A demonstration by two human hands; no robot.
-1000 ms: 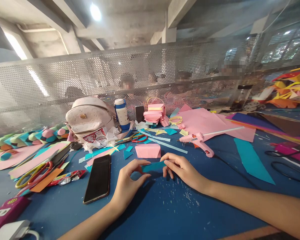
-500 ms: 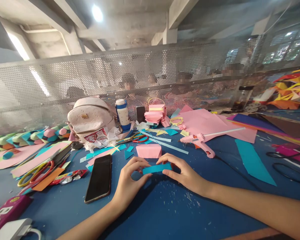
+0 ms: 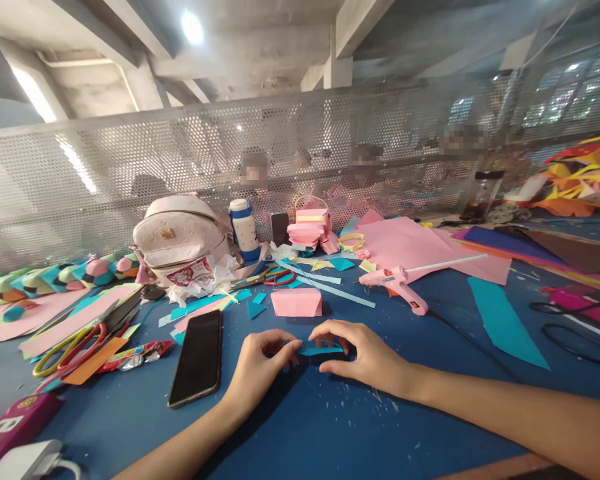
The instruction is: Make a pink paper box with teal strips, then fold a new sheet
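The narrow blue paper strip (image 3: 321, 350) now tilts nearly edge-on, its broad face no longer turned to view as 0.5 s ago, and the thumb of the right hand (image 3: 367, 355) stands apart from it. That hand is spread around the strip's right end; the left hand (image 3: 261, 365) pinches the left end. Beyond, on the dark blue counter (image 3: 285, 433), stands a pink folded-paper trapezoid (image 3: 297, 303), with a black rectangular phone (image 3: 195, 359) to the left.

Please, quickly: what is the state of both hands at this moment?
Left hand: closed, pinching one end of the blue paper strip.
Right hand: open, thumb apart, fingers at the other end.
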